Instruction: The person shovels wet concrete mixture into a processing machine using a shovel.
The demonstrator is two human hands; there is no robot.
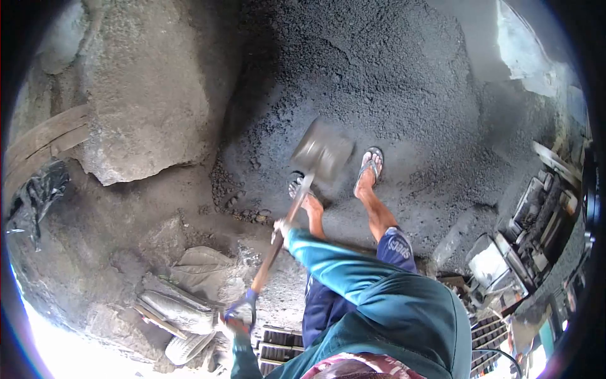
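A shovel slants across the middle of the view, with a broad metal blade (325, 150) just ahead of my feet and a wooden shaft (268, 262). My right hand (282, 231) is closed around the middle of this shaft. Lower down, my left hand (233, 324) grips the blue handle (245, 308) at the shovel's top end. The blade is slightly blurred and looks bare, low over the dark ground by my sandals. Loose dark grey gravelly material (372, 69) spreads in front of the blade.
A large rough concrete block (148, 88) stands to the left, beside a curved wooden plank (47, 142). Black plastic (39, 196) hangs at the far left. Scrap pieces and boards (536, 221) lie at the right. Slatted crates (279, 346) sit near my legs.
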